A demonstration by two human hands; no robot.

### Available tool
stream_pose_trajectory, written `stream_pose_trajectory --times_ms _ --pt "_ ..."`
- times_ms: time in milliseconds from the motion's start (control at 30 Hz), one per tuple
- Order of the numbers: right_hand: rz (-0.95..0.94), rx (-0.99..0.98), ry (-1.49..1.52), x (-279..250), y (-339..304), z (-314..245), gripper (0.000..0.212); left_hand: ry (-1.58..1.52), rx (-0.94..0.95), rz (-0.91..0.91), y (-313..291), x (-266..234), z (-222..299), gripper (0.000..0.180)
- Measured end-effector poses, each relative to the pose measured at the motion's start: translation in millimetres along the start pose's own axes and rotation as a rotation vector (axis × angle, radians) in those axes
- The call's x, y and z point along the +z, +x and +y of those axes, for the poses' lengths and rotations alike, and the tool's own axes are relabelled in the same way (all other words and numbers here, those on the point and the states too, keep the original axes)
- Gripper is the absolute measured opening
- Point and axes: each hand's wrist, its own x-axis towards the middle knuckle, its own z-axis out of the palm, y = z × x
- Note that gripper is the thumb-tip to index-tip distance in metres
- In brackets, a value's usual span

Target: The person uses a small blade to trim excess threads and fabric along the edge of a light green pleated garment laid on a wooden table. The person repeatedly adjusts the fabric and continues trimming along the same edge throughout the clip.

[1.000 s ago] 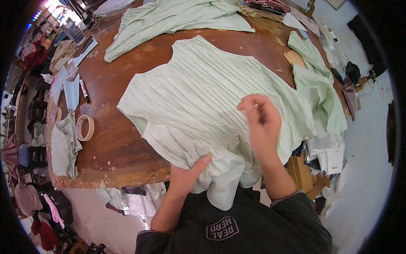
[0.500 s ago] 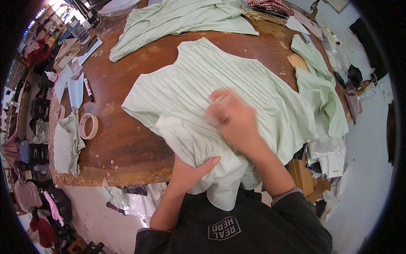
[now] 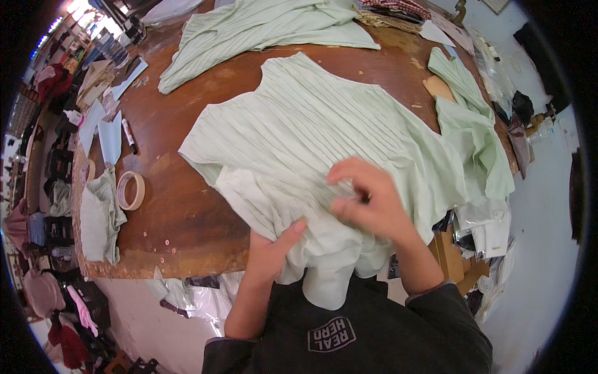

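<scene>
1. Worn brown wooden table [image 3: 180, 218]: rounded near edge, surface scuffed and speckled, its bare wood showing mostly at our left and between the cloths.
2. Pale green pleated garment [image 3: 311, 124]: thin fabric with fine parallel pleats, spread flat across the table's middle; its near end is bunched and hangs over the table edge against our dark top.
3. Our left hand [image 3: 274, 249]: palm pressed on the bunched near end at the table edge, thumb stretched out onto the cloth, the other fingers tucked under folds, so we cannot tell whether they are apart or together.
4. Our right hand [image 3: 367, 199]: lies on top of the pleats just beyond the left hand, fingers curled together and pinching a small fold of the fabric.
5. Second pale green cloth [image 3: 261, 25]: same pleated stuff, lying rumpled at the far side, well apart from the hands.
6. Third green piece [image 3: 473, 131]: draped over the right edge of the table.
7. Roll of tape [image 3: 131, 190]: cream ring, flat on bare wood at our left, beside a folded light cloth [image 3: 99, 218].
8. Marker pen [image 3: 129, 135]: slim, dark-tipped, next to a pale blue paper sheet [image 3: 111, 138].
9. Open room: the bare wood between the tape and the garment's left edge.
</scene>
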Motion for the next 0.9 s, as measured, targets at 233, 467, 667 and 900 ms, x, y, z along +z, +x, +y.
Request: stream_pose_trajectory --times_ms 233,467,667,900 --pt "0.068 -0.003 -0.153 24.6 -32.0 14.8 0.022 -0.151 -0.027 0.156 8.8 1.1 -7.9 0.053" --pt "0.153 -0.077 -0.087 23.9 -21.6 5.4 0.03 0.379 0.643 0.57 16.3 16.7 0.1 0.055" --pt "0.131 -0.094 0.029 38.4 -25.9 9.0 0.034 0.953 0.741 0.196 -12.2 3.0 11.3 0.037" --pt "0.257 -0.13 0.111 59.2 -35.1 16.8 0.038 0.517 0.282 0.01 -4.4 18.9 -13.9 0.028"
